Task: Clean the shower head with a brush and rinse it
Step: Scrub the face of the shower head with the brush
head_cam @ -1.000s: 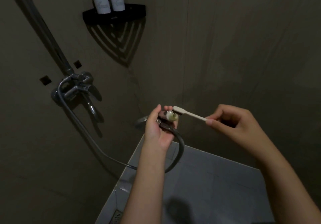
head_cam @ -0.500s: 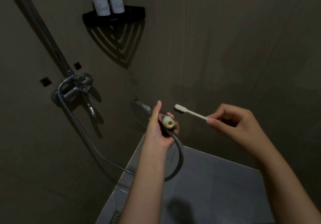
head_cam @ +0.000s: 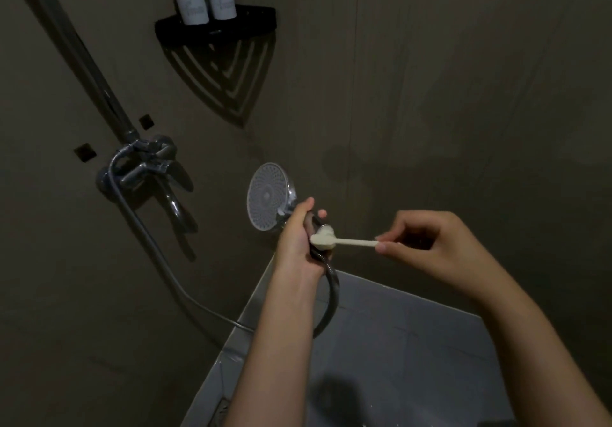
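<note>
The shower head [head_cam: 266, 196] has turned its spray face to the camera, and the brush [head_cam: 351, 243] has dropped against its handle. The left hand [head_cam: 298, 241] is curled round that handle; the right hand [head_cam: 427, 247] pinches the brush's tail. The hose [head_cam: 332, 294] loops below toward the wall tap [head_cam: 145, 163].

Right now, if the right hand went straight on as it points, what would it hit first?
Probably the left hand, gripping the shower head; the right hand's toothbrush seems to touch it.
</note>
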A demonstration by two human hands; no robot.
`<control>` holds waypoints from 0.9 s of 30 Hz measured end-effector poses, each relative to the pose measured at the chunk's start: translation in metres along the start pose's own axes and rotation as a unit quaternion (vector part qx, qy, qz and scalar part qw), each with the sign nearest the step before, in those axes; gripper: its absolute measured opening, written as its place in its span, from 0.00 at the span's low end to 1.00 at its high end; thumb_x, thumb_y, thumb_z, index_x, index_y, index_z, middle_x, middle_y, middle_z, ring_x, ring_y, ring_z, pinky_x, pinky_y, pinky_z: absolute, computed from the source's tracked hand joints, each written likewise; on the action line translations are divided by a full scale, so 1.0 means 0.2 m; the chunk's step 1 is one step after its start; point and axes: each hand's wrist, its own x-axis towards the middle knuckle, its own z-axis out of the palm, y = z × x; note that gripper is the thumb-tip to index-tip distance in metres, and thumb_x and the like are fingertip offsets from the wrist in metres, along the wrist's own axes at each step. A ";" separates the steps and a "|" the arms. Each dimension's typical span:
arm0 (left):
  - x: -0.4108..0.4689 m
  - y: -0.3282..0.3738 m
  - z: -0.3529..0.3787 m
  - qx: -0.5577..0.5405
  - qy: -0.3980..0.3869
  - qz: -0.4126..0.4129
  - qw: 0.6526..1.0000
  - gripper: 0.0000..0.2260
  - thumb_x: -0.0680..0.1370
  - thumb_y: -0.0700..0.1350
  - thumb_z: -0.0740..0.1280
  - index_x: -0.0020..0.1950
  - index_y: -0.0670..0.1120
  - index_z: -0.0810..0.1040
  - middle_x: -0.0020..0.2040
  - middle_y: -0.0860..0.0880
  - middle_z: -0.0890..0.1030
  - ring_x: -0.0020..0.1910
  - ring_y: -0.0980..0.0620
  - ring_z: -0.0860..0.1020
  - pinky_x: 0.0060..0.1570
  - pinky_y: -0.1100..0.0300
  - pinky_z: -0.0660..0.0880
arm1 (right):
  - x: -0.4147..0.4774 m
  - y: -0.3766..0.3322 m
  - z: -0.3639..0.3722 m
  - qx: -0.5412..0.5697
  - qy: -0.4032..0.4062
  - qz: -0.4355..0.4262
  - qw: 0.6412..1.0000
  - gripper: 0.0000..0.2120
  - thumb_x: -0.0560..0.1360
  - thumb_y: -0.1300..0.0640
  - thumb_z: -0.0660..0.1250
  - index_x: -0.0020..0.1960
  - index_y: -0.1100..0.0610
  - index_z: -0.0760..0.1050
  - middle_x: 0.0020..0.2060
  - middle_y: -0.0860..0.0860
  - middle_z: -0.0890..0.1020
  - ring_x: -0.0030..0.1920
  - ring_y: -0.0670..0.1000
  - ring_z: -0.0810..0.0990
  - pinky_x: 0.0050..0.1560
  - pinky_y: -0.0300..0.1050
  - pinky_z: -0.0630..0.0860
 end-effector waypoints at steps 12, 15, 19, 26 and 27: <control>0.04 -0.01 -0.04 0.006 0.013 -0.038 0.999 0.14 0.75 0.49 0.67 0.31 0.49 0.69 0.23 0.54 0.73 0.16 0.58 0.67 0.20 0.71 0.59 | 0.01 0.03 -0.03 0.008 0.064 -0.046 0.997 0.17 0.63 0.35 0.70 0.37 0.49 0.80 0.39 0.48 0.85 0.40 0.56 0.82 0.42 0.53 0.77; 0.04 -0.01 -0.03 0.005 -0.002 -0.042 0.999 0.13 0.76 0.49 0.65 0.33 0.49 0.70 0.22 0.54 0.73 0.15 0.58 0.67 0.18 0.72 0.59 | 0.03 0.01 0.02 -0.010 0.041 -0.045 0.998 0.12 0.64 0.43 0.72 0.37 0.52 0.80 0.38 0.44 0.85 0.39 0.49 0.82 0.41 0.51 0.79; 0.02 -0.01 -0.02 -0.029 0.002 -0.052 0.998 0.12 0.75 0.48 0.67 0.33 0.48 0.71 0.23 0.53 0.75 0.17 0.58 0.69 0.18 0.72 0.61 | 0.02 0.04 0.03 -0.031 0.044 -0.021 0.998 0.06 0.65 0.47 0.71 0.37 0.48 0.79 0.38 0.44 0.85 0.40 0.53 0.82 0.44 0.62 0.79; 0.01 -0.02 -0.03 -0.046 0.008 -0.063 0.997 0.14 0.76 0.47 0.65 0.32 0.46 0.72 0.21 0.52 0.74 0.15 0.58 0.68 0.19 0.69 0.61 | 0.02 0.04 0.03 -0.007 0.055 -0.025 0.998 0.07 0.64 0.47 0.75 0.36 0.48 0.79 0.37 0.46 0.85 0.39 0.54 0.82 0.42 0.58 0.78; 0.01 -0.02 -0.02 -0.044 0.010 -0.061 0.997 0.13 0.76 0.46 0.66 0.32 0.46 0.73 0.21 0.53 0.74 0.16 0.58 0.69 0.22 0.69 0.63 | 0.02 0.04 0.04 -0.022 0.046 -0.018 0.999 0.06 0.65 0.49 0.74 0.36 0.48 0.79 0.37 0.45 0.85 0.38 0.52 0.82 0.42 0.59 0.78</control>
